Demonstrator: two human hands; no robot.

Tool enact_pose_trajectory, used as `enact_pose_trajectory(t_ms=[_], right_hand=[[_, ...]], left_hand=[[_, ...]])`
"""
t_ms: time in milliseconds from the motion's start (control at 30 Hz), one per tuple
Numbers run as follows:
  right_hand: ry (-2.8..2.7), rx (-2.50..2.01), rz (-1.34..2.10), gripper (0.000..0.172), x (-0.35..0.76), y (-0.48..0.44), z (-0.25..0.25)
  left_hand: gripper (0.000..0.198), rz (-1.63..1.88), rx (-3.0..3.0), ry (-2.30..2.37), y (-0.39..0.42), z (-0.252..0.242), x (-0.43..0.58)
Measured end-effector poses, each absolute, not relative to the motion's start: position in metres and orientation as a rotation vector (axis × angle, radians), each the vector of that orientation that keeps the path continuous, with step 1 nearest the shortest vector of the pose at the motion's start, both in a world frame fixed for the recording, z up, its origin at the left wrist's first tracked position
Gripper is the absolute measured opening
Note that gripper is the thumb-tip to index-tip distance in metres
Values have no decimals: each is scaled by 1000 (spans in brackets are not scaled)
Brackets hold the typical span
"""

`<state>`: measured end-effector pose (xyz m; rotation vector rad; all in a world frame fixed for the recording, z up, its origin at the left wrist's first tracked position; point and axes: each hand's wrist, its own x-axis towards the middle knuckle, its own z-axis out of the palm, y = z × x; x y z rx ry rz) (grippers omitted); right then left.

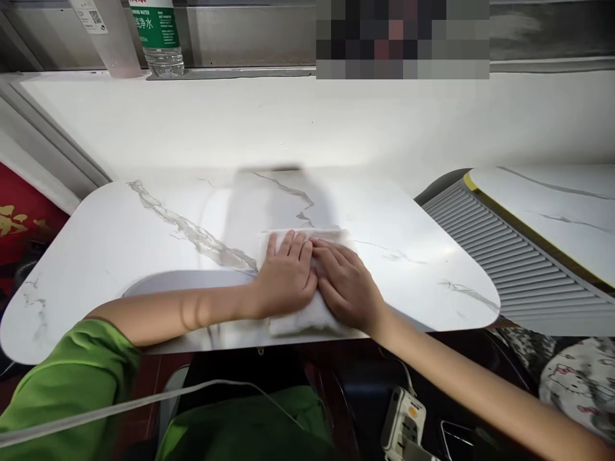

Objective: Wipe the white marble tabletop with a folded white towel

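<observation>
White with grey veins, the table (96,269) spans the middle of the view, and near its front edge lies a white cloth (307,323), apparently folded. Both hands rest on the cloth, palms down, gripping nothing: the left hand (286,278) has its fingers slightly spread, while the right hand (348,285) angles inward so that the two meet around the thumbs. Even weight through both palms seems best here — pushing with fingertips alone would probably ruck the fabric.

As for writing, a red panel (24,189) at far left carries gold strokes (too cut off to read). On the ledge (269,73), a tall translucent container (118,54) bears a sticker (89,16) with a square code, its print too small to make out; just beside it, a water bottle (164,63) wears a green label (161,29) showing "WATER" and "净水" — the brand is cropped.
</observation>
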<state>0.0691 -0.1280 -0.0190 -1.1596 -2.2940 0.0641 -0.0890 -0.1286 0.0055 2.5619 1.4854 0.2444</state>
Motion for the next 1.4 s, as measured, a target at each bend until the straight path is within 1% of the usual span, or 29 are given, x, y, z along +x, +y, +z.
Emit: enact_pose_trajectory(t_ms=[100, 233, 367, 533, 667, 800, 1033, 1200, 1300, 1400], right_hand=[[-2280, -1168, 72, 43, 68, -80, -21], [-2254, -1234, 89, 41, 61, -2, -24], [-2202, -1339, 61, 37, 50, 65, -25], [-2208, -1349, 84, 37, 44, 103, -25], [-2261, -1375, 84, 39, 43, 87, -20], [-2303, -1351, 71, 41, 37, 48, -19], [-2372, -1222, -10, 47, 20, -64, -24], [-2411, -1138, -59, 46, 9, -139, -20], [-2429, -1076, -48, 44, 3, -152, -16], [-2429, -1052, 19, 39, -3, -137, -13]], left_hand=[[54, 240, 2515, 1562, -88, 7, -86], [52, 247, 2488, 1621, -12, 5, -85], [50, 321, 2515, 1628, 56, 1, -91], [49, 374, 2477, 1708, 89, -2, -94], [50, 334, 2469, 1729, 73, -1, -96], [50, 307, 2478, 1746, 35, 0, -104], [52, 233, 2554, 1642, -74, 7, -135], [54, 143, 2637, 1561, -148, 14, -156], [55, 106, 2619, 1586, -167, 17, -160], [55, 80, 2484, 1689, -158, 20, -158]])
